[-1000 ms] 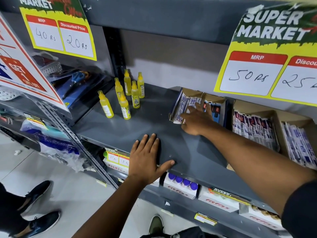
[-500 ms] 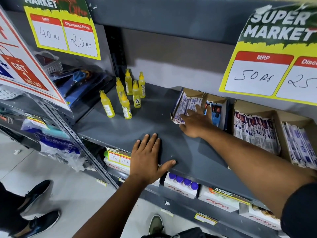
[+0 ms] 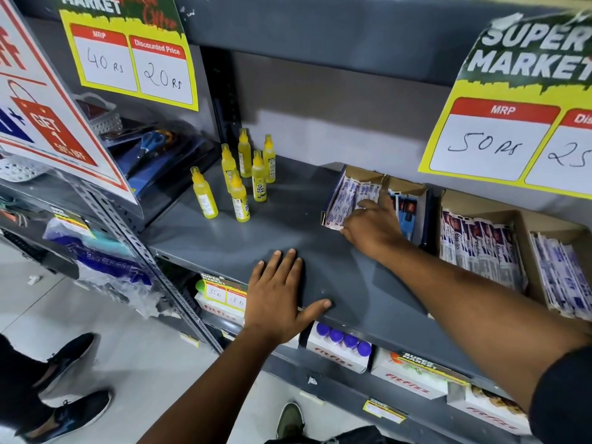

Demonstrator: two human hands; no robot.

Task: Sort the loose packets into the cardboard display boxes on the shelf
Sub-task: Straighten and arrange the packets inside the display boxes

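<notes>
Cardboard display boxes stand in a row on the right of the grey shelf. The leftmost box holds white-and-purple packets. My right hand reaches into it, fingers curled over the packets' near ends and thumb under their lower edge. The box behind it holds blue packets, partly hidden by that hand. Further right, a larger box carries rows of dark-and-white packets and purple-striped ones. My left hand lies flat on the shelf's front edge, fingers spread, holding nothing.
Several yellow glue bottles stand upright at the shelf's back left. Yellow price signs hang from the shelf above, over the boxes. White product cartons fill the shelf below. A person's dark shoes are on the floor at lower left.
My right hand's fingers have slid left from the divider between the two boxes onto the white-and-purple packets and curled around them. My left hand has stayed flat on the shelf.
</notes>
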